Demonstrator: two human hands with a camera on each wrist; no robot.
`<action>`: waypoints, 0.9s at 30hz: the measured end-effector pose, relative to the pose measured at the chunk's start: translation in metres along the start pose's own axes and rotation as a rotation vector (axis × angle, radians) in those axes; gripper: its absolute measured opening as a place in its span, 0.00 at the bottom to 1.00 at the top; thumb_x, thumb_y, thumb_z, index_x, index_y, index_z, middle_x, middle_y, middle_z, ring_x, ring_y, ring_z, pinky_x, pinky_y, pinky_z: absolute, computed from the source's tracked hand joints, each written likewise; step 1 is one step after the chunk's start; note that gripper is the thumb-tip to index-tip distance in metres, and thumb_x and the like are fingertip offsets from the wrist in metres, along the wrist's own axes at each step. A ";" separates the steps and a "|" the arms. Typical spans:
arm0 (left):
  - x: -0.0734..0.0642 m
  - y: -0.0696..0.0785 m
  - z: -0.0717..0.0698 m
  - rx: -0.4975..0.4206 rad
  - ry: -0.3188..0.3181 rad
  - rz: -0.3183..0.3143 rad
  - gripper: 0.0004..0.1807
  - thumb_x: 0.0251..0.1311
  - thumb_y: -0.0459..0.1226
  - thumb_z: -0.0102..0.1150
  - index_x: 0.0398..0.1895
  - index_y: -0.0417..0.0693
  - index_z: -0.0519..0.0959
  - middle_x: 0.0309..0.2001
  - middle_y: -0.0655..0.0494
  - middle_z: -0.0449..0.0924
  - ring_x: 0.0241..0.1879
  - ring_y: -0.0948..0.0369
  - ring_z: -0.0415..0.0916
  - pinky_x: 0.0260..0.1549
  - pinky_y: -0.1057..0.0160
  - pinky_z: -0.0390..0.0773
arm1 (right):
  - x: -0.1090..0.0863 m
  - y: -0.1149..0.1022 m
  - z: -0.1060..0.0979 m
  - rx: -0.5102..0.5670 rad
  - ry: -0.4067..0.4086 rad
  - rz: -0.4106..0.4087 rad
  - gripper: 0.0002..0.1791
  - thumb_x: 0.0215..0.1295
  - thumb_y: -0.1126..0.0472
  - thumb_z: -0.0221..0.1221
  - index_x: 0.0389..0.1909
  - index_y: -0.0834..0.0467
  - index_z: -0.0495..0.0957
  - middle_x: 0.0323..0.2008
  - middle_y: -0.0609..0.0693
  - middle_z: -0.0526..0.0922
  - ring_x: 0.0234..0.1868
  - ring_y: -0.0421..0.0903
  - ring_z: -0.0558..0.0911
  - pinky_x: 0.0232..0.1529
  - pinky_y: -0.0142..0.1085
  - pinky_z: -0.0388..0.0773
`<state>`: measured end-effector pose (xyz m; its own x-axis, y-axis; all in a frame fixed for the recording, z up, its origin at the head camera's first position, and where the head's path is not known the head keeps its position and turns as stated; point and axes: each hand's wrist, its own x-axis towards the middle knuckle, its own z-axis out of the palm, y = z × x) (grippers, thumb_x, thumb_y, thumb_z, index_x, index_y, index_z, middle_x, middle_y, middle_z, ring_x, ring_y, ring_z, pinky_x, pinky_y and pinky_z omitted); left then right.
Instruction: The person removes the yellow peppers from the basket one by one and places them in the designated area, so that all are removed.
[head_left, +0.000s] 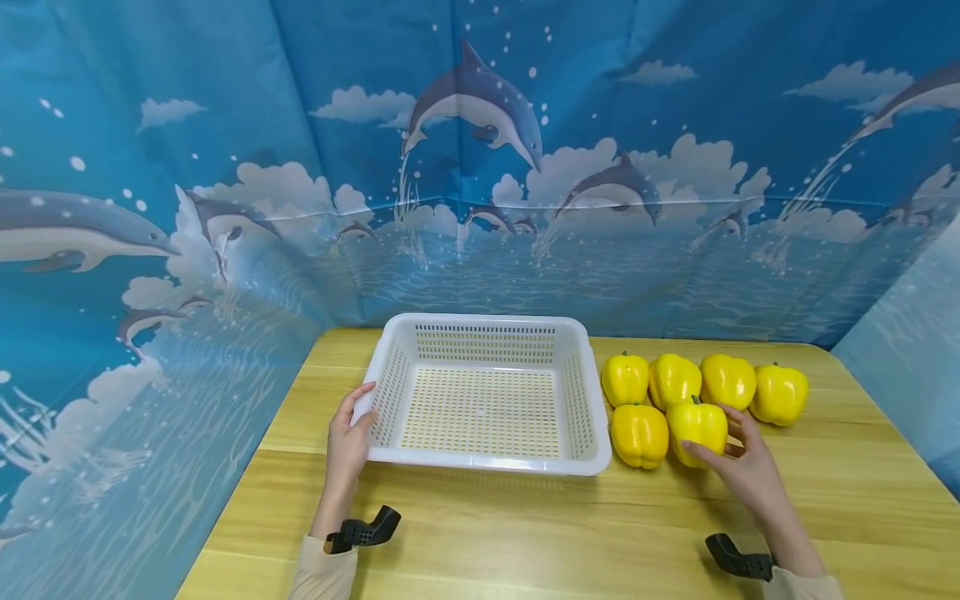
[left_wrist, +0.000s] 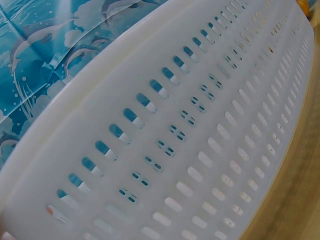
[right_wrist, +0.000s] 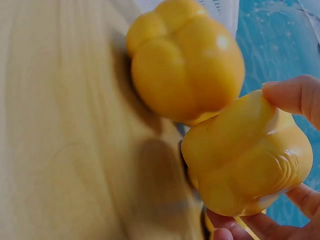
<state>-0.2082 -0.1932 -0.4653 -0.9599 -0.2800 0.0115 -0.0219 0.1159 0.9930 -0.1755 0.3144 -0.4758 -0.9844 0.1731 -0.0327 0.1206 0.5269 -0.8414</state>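
A white plastic basket (head_left: pixel 487 461) with slotted walls sits toward the back of the table. My left hand (head_left: pixel 347 446) grips its left rim, the thumb at the rim's inner side. In the left wrist view the slotted basket wall (left_wrist: pixel 200 145) fills most of the picture. To the right of the basket, my right hand (head_left: pixel 750 467) holds a yellow bell pepper (head_left: pixel 697 429) between thumb and fingers. The right wrist view shows this bell pepper (right_wrist: pixel 245 160) tilted, its lobed bottom toward the camera, with the thumb (right_wrist: pixel 295 97) on one side and fingers underneath. Another yellow bell pepper (head_left: pixel 640 435) stands beside it.
Behind the held pepper, several more yellow bell peppers (head_left: pixel 726 381) stand in a row, right of the basket. The wooden table (head_left: pixel 540 533) ends at a blue dolphin-print curtain (head_left: pixel 465 233) at the back. Black wrist mounts (head_left: pixel 367 529) sit on both forearms.
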 end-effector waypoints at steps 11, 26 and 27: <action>0.000 0.000 0.000 -0.012 -0.003 0.000 0.22 0.67 0.28 0.43 0.63 0.51 0.70 0.65 0.47 0.65 0.55 0.50 0.69 0.46 0.55 0.69 | 0.003 0.013 0.005 0.009 -0.006 0.048 0.53 0.60 0.45 0.62 0.73 0.63 0.41 0.64 0.75 0.50 0.54 0.65 0.63 0.32 0.26 0.66; 0.000 -0.001 0.001 -0.005 0.001 0.009 0.22 0.67 0.28 0.43 0.63 0.50 0.70 0.65 0.48 0.64 0.55 0.50 0.69 0.48 0.53 0.68 | 0.004 0.018 0.008 0.037 -0.033 0.074 0.54 0.60 0.42 0.61 0.74 0.62 0.38 0.66 0.76 0.48 0.61 0.72 0.55 0.56 0.63 0.57; 0.000 -0.001 0.000 -0.003 0.002 0.010 0.22 0.67 0.28 0.43 0.63 0.50 0.70 0.65 0.48 0.64 0.55 0.50 0.69 0.48 0.53 0.68 | 0.004 0.018 0.008 0.037 -0.037 0.081 0.55 0.60 0.42 0.60 0.74 0.62 0.38 0.66 0.76 0.47 0.62 0.72 0.55 0.56 0.63 0.56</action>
<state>-0.2082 -0.1929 -0.4660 -0.9595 -0.2810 0.0216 -0.0115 0.1157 0.9932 -0.1783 0.3178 -0.4956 -0.9758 0.1823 -0.1207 0.1956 0.4813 -0.8545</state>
